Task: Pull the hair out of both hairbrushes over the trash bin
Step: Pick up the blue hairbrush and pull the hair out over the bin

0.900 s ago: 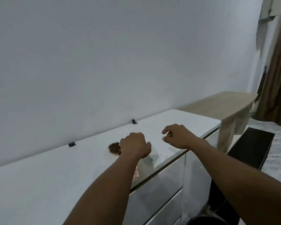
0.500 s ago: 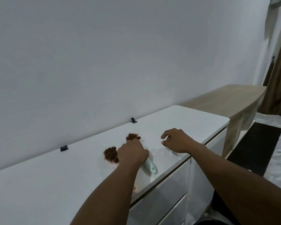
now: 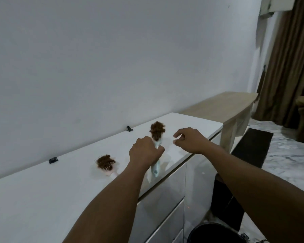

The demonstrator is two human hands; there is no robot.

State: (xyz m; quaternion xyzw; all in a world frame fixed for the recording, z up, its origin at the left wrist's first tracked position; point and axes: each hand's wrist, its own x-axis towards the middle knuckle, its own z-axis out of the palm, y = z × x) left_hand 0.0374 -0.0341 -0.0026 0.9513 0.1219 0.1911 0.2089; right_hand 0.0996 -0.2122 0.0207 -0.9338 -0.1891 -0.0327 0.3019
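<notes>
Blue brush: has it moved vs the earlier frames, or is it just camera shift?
Yes. The blue brush, gripped by the left hand, now shows its hair-filled head close to the black wall clip, raised. The pink brush lies put.

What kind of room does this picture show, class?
Probably a bedroom or dressing area at home: a white dresser with drawers against the wall, brown curtains, and two hairbrushes.

Trash bin (image 3: pixel 216 233) cut off below; blue hairbrush (image 3: pixel 155 168) handle partly behind left hand (image 3: pixel 145 152).

Home bedroom: white dresser (image 3: pixel 42 199), brown curtains (image 3: pixel 288 58).
</notes>
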